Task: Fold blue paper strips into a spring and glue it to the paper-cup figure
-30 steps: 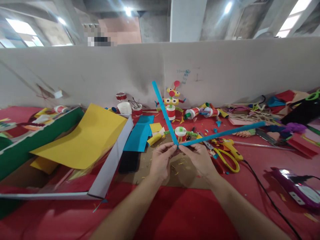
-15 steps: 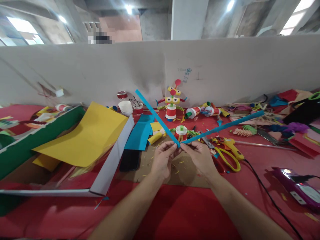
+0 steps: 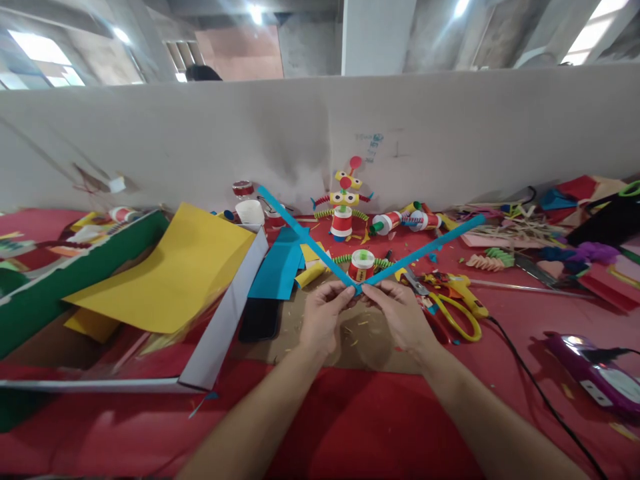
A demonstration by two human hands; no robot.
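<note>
Two blue paper strips meet in a V between my hands: the left strip (image 3: 305, 233) slants up to the left, the right strip (image 3: 435, 250) up to the right. My left hand (image 3: 325, 313) pinches the joined lower corner with thumb and fingers. My right hand (image 3: 395, 310) pinches the same corner from the other side; the fingertips nearly touch. Just behind the strips stands a red and white paper cup body (image 3: 361, 264) with green folded paper arms. A brown cardboard sheet (image 3: 370, 343) lies under the hands.
On the left is a box (image 3: 220, 327) with a yellow sheet (image 3: 170, 273) across it. Blue paper (image 3: 283, 263) and a dark phone (image 3: 260, 320) lie beside it. Yellow scissors (image 3: 457, 317), a yellow glue gun (image 3: 470, 297) and a purple device (image 3: 595, 373) are right. Cup figures (image 3: 343, 223) stand behind.
The right strip has swung inward and its far end sits further left. The left strip's far end has tipped slightly outward and down. Both hands keep their pinch at the corner.
</note>
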